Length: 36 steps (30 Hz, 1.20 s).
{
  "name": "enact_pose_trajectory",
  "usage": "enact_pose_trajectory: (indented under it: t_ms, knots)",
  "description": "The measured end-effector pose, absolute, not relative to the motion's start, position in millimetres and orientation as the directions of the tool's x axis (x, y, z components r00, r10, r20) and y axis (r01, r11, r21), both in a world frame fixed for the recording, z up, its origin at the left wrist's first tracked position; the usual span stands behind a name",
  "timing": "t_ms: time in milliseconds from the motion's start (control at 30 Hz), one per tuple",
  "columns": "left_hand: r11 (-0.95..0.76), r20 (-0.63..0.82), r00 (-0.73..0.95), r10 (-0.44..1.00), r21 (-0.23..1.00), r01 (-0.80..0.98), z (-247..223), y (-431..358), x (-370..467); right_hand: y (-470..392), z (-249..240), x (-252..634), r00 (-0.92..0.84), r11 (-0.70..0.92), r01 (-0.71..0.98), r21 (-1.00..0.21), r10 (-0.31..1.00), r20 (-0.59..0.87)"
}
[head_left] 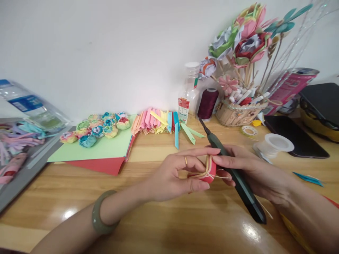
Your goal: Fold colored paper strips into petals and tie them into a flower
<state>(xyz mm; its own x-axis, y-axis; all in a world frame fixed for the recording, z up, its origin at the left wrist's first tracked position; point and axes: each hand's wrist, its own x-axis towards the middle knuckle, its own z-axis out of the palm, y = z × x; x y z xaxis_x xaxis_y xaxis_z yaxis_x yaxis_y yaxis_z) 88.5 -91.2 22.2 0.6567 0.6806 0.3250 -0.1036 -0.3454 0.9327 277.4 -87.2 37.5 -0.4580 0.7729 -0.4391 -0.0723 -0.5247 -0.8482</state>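
Head view. Left hand closed lightly on a red folded piece, near centre, above the table. Right hand has a dark green tool tucked across it, fingertips at the piece's right edge. Pale thread crosses the folds.

Risks, my judgement: a slack pinch could let the folds spring or the thread slide; turning the right wrist could swing the tool into the thread or the white spool.

Surface: glossy wood-grain table, glare near. Far left, paper rosettes on a green sheet; far centre, folded strips; far right, flower basket. Pale wall behind.
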Motion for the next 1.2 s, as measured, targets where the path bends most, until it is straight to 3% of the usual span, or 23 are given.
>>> enact_pose_trajectory:
  t_ms: [133, 300, 467, 567, 700, 867, 1200]
  knots:
    - [-0.518, 0.442, 0.63, 0.639, 0.852, -0.073, 24.5, -90.3, 88.0, -89.1, 36.3, 277.0, -0.505, -0.509, -0.084, -0.857, 0.763, -0.404]
    - [-0.749, 0.629, 0.545, 0.555, 0.663, -0.004, 26.4, -85.1, 87.2, -88.1, 38.9, 270.6, -0.47, -0.479, -0.128, -0.868, 0.8, -0.372]
    - [-0.783, 0.702, 0.366, 0.612, 0.604, 0.15, 23.5, -76.3, 82.5, -89.6, 40.5, 273.8, -0.205, -0.271, -0.058, -0.961, 0.945, -0.254]
    - [-0.794, 0.755, 0.246, 0.608, 0.589, 0.153, 20.8, -70.2, 79.3, -95.6, 43.0, 279.0, -0.276, -0.262, 0.055, -0.963, 0.923, -0.267]
    - [-0.728, 0.706, 0.177, 0.686, 0.659, 0.191, 18.3, -65.2, 76.6, -104.9, 47.3, 276.9, -0.407, -0.321, 0.228, -0.919, 0.826, -0.39]
    - [-0.648, 0.632, 0.144, 0.761, 0.742, 0.171, 17.0, -64.6, 74.8, -107.3, 44.1, 269.1, -0.458, -0.427, 0.28, -0.86, 0.728, -0.511]
    - [-0.606, 0.589, 0.161, 0.792, 0.79, 0.092, 17.3, -65.9, 76.5, -107.4, 43.4, 269.5, -0.473, -0.434, 0.284, -0.855, 0.712, -0.519]
